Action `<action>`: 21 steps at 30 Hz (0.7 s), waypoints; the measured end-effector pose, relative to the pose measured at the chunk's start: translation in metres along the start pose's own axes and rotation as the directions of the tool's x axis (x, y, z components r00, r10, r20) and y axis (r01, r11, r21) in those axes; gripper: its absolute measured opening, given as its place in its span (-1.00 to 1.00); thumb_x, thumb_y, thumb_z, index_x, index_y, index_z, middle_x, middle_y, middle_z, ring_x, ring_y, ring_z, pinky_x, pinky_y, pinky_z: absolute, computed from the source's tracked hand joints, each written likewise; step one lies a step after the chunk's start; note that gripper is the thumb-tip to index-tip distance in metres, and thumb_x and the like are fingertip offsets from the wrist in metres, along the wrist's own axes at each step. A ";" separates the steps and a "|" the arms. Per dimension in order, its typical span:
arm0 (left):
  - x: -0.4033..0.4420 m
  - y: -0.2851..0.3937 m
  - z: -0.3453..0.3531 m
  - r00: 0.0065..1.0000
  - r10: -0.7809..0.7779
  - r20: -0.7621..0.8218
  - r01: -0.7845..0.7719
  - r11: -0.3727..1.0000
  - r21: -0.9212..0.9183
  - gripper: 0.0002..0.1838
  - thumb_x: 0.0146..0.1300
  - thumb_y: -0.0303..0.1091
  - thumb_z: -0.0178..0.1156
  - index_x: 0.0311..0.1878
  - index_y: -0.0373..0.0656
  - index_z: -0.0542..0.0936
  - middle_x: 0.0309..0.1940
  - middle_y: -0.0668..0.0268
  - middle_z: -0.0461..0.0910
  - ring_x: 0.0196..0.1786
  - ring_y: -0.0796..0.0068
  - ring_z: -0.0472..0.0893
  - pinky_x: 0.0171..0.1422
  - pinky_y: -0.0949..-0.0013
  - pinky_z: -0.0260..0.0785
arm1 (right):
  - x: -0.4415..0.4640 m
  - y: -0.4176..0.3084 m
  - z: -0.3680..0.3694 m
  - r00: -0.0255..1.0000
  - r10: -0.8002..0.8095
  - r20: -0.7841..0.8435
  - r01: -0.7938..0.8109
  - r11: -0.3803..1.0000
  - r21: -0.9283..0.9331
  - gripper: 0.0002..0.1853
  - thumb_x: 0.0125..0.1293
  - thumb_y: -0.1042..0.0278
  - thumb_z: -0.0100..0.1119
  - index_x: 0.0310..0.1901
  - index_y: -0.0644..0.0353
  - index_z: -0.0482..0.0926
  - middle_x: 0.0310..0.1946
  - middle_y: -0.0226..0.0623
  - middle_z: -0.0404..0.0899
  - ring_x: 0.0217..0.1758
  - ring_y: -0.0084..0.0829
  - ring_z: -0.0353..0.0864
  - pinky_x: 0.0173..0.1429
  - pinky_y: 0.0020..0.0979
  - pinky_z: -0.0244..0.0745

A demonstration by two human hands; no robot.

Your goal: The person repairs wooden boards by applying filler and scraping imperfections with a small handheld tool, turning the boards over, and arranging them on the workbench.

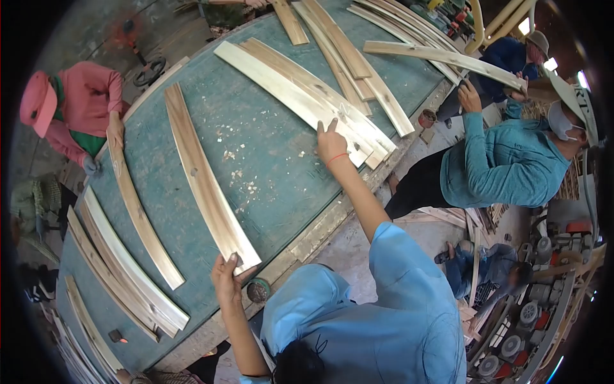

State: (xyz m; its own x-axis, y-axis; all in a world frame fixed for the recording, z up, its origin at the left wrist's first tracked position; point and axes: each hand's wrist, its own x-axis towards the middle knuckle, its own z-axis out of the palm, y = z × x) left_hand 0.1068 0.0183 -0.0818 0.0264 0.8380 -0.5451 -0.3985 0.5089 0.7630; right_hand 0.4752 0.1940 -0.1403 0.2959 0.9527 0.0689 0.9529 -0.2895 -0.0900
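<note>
At the near end of the curved plank (201, 173), L hand's (227, 275) fingers are clamped on the wood; thumb & some fingertips show, exact grip underneath hidden, can't tell. Plank lies on the green worktop (294, 198), near end at the worktop's near edge, long axis running away from the L fingers to the far side, leaning a bit L, w/ a slight bow.

R of the curved plank, & well apart from it, is the pale plank stack (288, 93). R hand (332, 146) is on top, nr the stack's near end: two fingers extended & apart on the upper face, others curled, no grip visible. Stack's long axis slants far-L to near-R, i.e. more crosswise than the curved plank's.

Key relation: curved plank is off to the L of the R fingers, w/ bare worktop & scattered wood chips (246, 179) btwn; L hand is the nearer one, touching it. R hand is nearer the stack, also touching.

Round tin (258, 290) sits just beside the curved plank's near end, wearer's side. L of the plank, a narrow slat (142, 214) runs roughly alongside, co-worker's hand (115, 133) at its far end.
</note>
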 end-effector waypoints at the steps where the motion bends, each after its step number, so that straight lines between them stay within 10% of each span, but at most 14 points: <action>1: 0.007 -0.007 -0.001 1.000 -0.015 -0.012 0.015 0.999 0.052 -0.72 0.28 -0.44 0.15 0.01 -0.35 0.44 -0.25 0.22 0.54 -0.26 0.31 0.64 -0.24 0.08 0.68 | 0.002 -0.002 0.010 1.000 0.003 0.014 -0.002 0.995 -0.104 -0.47 0.23 0.42 0.03 0.28 0.17 0.36 0.23 0.58 0.14 -0.29 0.01 0.71 -0.32 -0.27 0.65; 9: 0.029 -0.036 -0.011 0.997 -0.057 -0.050 0.067 0.974 0.218 -0.77 0.28 -0.37 0.19 -0.10 -0.31 0.49 -0.33 0.29 0.53 -0.27 0.47 0.55 -0.18 0.25 0.59 | 0.021 0.004 -0.001 0.991 -0.120 -0.060 0.104 0.968 -0.229 -0.51 0.22 0.45 -0.02 0.22 0.29 0.41 -0.14 0.64 0.43 -0.32 -0.02 0.71 -0.48 -0.33 0.62; 13: 0.038 -0.045 -0.045 0.990 0.129 -0.050 -0.060 0.725 0.686 -0.58 0.25 -0.22 0.22 -0.04 -0.45 0.53 -0.34 0.20 0.60 -0.27 0.46 0.56 -0.11 0.45 0.39 | 0.010 0.012 -0.043 0.953 -0.289 0.092 0.261 0.936 0.237 -0.61 -0.01 0.28 0.19 -0.15 0.37 0.63 -0.42 0.19 0.63 -0.37 -0.17 0.70 -0.42 -0.35 0.59; 14: 0.030 -0.033 -0.039 0.991 0.133 -0.023 -0.085 0.748 0.658 -0.53 0.25 -0.22 0.21 0.05 -0.46 0.51 -0.21 0.07 0.63 -0.16 0.34 0.60 -0.04 0.37 0.43 | 0.003 0.016 -0.043 0.946 -0.318 0.067 0.226 0.791 0.568 -0.72 -0.04 0.31 0.20 -0.36 0.39 0.62 -0.50 -0.04 0.65 -0.47 -0.28 0.65 -0.44 -0.35 0.51; 15: 0.026 -0.029 -0.042 0.986 0.163 -0.033 -0.095 0.712 0.696 -0.51 0.25 -0.18 0.23 0.10 -0.40 0.52 -0.05 0.06 0.60 0.00 0.34 0.57 0.09 0.36 0.38 | -0.015 0.005 -0.060 0.925 -0.175 0.338 -0.192 0.553 0.811 -0.72 0.04 0.32 0.21 -0.27 0.38 0.62 -0.61 -0.31 0.55 -0.62 -0.51 0.49 -0.60 -0.51 0.32; 17: 0.019 -0.027 -0.052 0.983 0.179 -0.035 -0.103 0.701 0.706 -0.51 0.26 -0.17 0.22 0.11 -0.38 0.51 -0.03 0.06 0.58 0.03 0.33 0.55 0.12 0.36 0.37 | -0.040 0.004 -0.072 0.821 -0.276 0.499 -0.483 0.128 0.866 -0.67 0.13 0.39 0.17 -0.09 0.39 0.58 -0.65 -0.54 0.39 -0.71 -0.72 0.27 -0.71 -0.63 0.05; 21: -0.014 -0.017 -0.062 0.970 0.241 -0.019 -0.164 0.712 0.683 -0.53 0.26 -0.23 0.22 0.13 -0.37 0.50 -0.02 0.00 0.59 0.03 0.25 0.58 0.15 0.30 0.39 | -0.094 -0.006 -0.057 0.833 -0.269 0.483 -0.520 -0.085 0.850 -0.59 0.16 0.44 0.18 0.07 0.40 0.49 -0.66 -0.60 0.33 -0.76 -0.80 0.10 -0.74 -0.69 -0.11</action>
State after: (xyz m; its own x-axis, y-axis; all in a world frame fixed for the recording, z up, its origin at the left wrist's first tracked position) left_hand 0.0565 -0.0145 -0.1084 -0.0877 0.9321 -0.3513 0.3385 0.3596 0.8696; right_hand 0.4453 0.1010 -0.0897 -0.0413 0.9163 -0.3984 -0.2912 -0.3925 -0.8724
